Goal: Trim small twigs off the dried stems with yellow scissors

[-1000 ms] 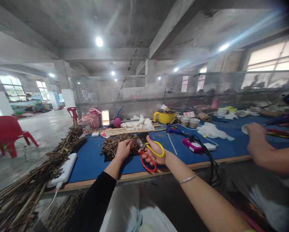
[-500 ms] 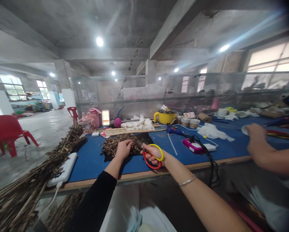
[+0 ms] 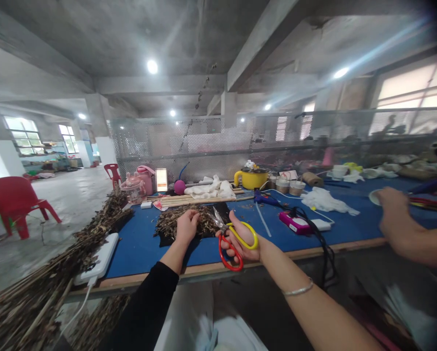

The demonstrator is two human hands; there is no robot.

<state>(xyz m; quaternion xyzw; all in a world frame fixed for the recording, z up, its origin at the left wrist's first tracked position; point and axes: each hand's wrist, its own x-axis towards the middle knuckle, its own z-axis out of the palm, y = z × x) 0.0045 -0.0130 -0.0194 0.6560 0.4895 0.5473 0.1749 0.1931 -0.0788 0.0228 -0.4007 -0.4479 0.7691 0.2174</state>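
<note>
My right hand (image 3: 242, 236) grips a pair of scissors (image 3: 236, 241) with one yellow and one red handle loop; the blades are spread apart and point up and left toward a heap of dry brown twigs (image 3: 176, 220). My left hand (image 3: 186, 226), in a black sleeve, is closed on twigs at the near side of that heap. The heap lies on a dark cloth on the blue table (image 3: 138, 246). The two hands are a short gap apart.
A long bundle of dry stalks (image 3: 53, 273) hangs off the table's left end beside a white power bank (image 3: 99, 256). Behind: yellow pot (image 3: 249, 178), pink jug (image 3: 145, 178), white cloths, pink device with black cable (image 3: 294, 222). Another person's hand (image 3: 395, 219) works at the right. Red chair (image 3: 15, 200) far left.
The scissors' blades were shut half a second ago and are now spread apart again. My left hand has stayed on the twigs. The view has shifted slightly.
</note>
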